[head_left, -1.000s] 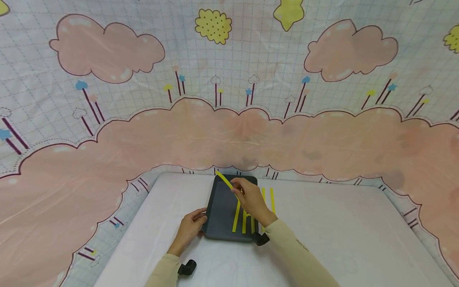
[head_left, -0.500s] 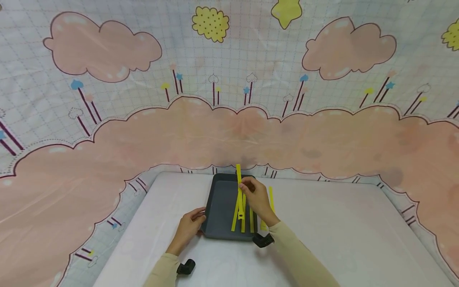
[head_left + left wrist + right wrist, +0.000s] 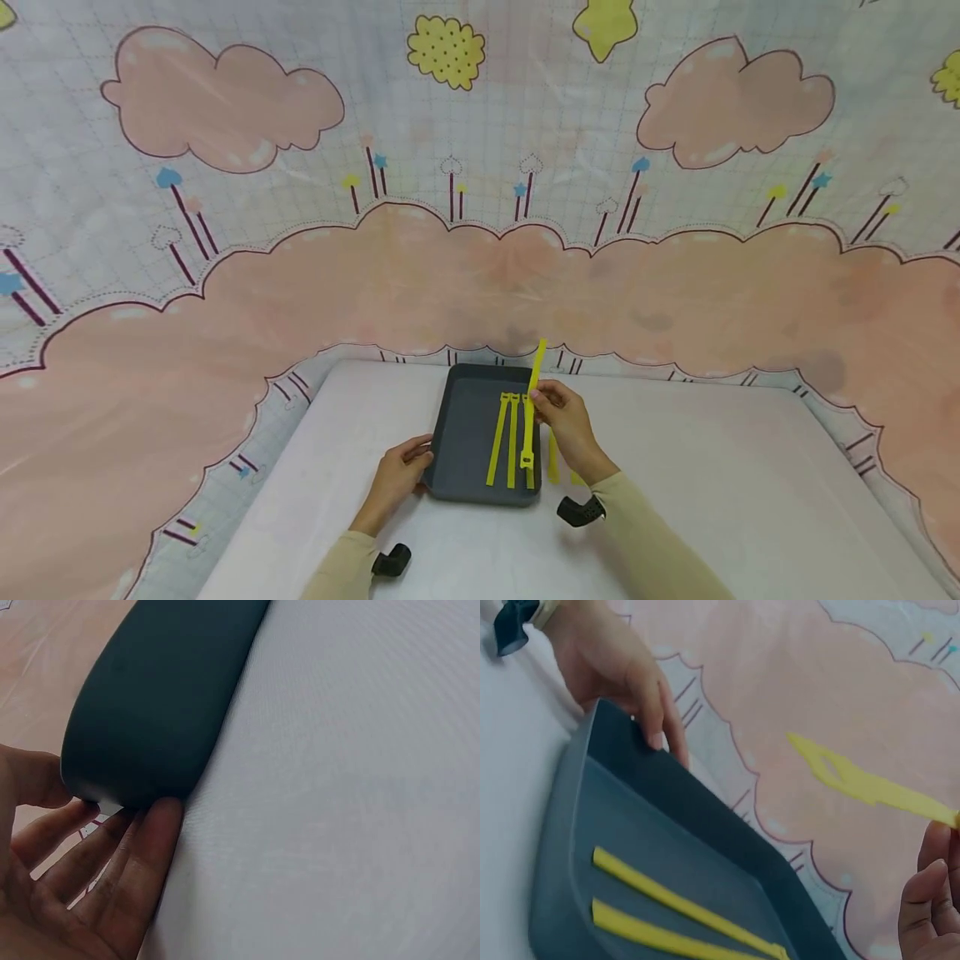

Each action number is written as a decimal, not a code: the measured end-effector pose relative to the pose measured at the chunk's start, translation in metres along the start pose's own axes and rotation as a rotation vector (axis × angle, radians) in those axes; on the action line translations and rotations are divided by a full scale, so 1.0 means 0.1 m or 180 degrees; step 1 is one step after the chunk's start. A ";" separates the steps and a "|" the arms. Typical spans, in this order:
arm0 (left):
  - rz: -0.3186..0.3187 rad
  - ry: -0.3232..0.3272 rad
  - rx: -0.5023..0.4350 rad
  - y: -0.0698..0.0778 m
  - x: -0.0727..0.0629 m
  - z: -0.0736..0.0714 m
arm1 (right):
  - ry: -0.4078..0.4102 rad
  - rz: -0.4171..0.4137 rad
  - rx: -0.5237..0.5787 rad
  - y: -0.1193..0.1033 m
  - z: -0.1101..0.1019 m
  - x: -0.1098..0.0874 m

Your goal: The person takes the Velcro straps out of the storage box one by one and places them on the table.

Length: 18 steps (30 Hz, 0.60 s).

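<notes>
A dark grey tray (image 3: 465,442) sits on the table, with three yellow cable ties (image 3: 512,442) lying lengthwise in its right half. At the tray's left side my left hand (image 3: 397,479) holds the edge, thumb at the rim and fingers against the outer wall, as the left wrist view shows (image 3: 97,870). My right hand (image 3: 566,421) pinches another yellow cable tie (image 3: 538,367) above the tray's right edge. Its slotted head points down over the rightmost tie in the tray. In the right wrist view that slotted head (image 3: 832,769) juts out from my fingertips.
More yellow cable ties (image 3: 553,458) lie on the white table (image 3: 712,483) right of the tray, partly hidden by my right hand. A cloth printed with clouds (image 3: 525,283) stands behind the table. Each wrist carries a black camera mount (image 3: 581,511).
My right hand has moved right, swinging the held cable tie from a slanted to a near-upright position, from the tray's middle to its right edge. The left hand stays on the tray.
</notes>
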<state>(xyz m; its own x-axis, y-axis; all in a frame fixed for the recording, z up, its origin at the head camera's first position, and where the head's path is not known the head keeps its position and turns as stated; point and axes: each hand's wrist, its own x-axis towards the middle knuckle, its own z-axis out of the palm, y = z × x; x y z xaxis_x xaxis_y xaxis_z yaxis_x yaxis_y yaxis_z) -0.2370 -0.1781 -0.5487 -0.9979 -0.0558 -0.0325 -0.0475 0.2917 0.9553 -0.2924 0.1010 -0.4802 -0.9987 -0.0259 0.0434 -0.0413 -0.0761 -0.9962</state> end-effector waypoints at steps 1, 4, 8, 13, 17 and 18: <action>-0.0018 -0.0009 -0.0003 -0.01 -0.01 0.01 | 0.0022 0.0074 -0.0005 0.02 -0.05 -0.01; -0.0041 -0.0023 -0.0023 -0.05 0.00 0.03 | 0.0060 0.0191 -0.0073 0.06 -0.20 -0.03; 0.0004 -0.0018 -0.0036 -0.04 0.05 0.03 | 0.0076 0.0211 -0.0212 0.06 -0.34 -0.03; 0.0010 -0.0010 -0.0033 -0.02 0.06 0.04 | 0.0087 0.0306 -0.0296 0.10 -0.50 -0.07; 0.0007 0.0005 0.0008 -0.02 0.04 0.03 | 0.0070 0.0336 -0.0363 0.13 -0.61 -0.07; 0.0003 0.0008 0.0004 -0.02 0.04 0.03 | 0.0063 0.0329 -0.0377 0.13 -0.64 -0.07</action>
<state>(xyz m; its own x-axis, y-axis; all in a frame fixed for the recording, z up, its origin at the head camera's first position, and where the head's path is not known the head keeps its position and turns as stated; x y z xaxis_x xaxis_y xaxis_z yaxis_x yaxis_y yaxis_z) -0.2407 -0.1766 -0.5518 -0.9978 -0.0581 -0.0310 -0.0467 0.2929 0.9550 -0.2881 0.1638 -0.4978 -0.9982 -0.0077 -0.0603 0.0599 0.0440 -0.9972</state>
